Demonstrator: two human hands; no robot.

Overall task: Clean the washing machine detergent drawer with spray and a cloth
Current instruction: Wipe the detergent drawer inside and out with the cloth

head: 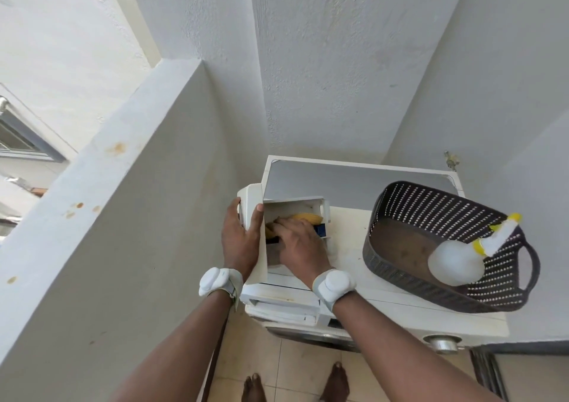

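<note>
Nearest you, your bare feet (337, 383) stand on the tiled floor (295, 367), tight against the front of the washing machine (400, 318), whose metal knob (442, 342) sits at its front right edge. Both wrists carry white bands.

Your left hand (238, 241) grips the front panel of the detergent drawer (257, 241), thumb over the panel's inner edge and fingers wrapped round its outer face. The drawer is out of the machine and rests on the machine's top at the left corner, overhanging toward the left wall (138, 201), with only a narrow gap on that side.

Your right hand (300, 243) is inside the drawer's open compartment, fingers curled down onto the yellow cloth (306, 217), pressing it against the drawer's floor; a blue insert (321, 229) shows just beside your knuckles.

To the right, apart from the drawer, a dark perforated basket (400, 204) sits tilted on the machine top with the spray bottle (458, 263) lying in it, nozzle toward the right rim. A bare strip of machine top lies between drawer and basket.

Beyond, the raised lid (354, 180) meets the back wall (338, 78).
</note>
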